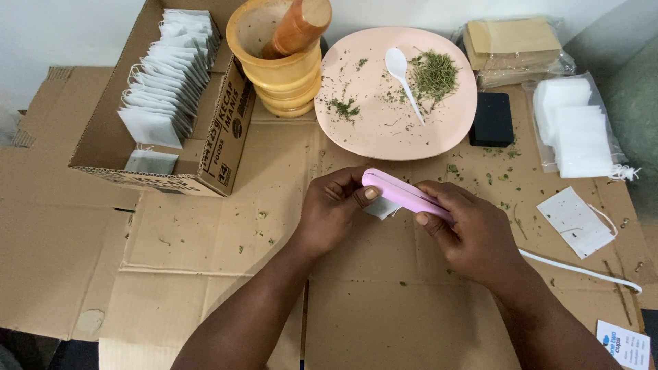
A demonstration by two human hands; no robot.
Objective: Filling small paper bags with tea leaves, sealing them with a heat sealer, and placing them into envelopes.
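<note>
Pressure matters here: with your right hand closed around the pink sealer and your left hand pinching its tip and the small white bag above the cardboard, keep the bag's edge flat between the sealer's halves.

Bare flattened brown cardboard lies open to the left of the left hand and below both forearms. Ahead, the round pink plate of dried green herbs sits near the knuckles. The open cardboard box of white filter bags blocks the far left, with the stacked yellow mortar beside it. Right of the right hand, a loose white paper bag and a thin white cord cross the surface.
</note>
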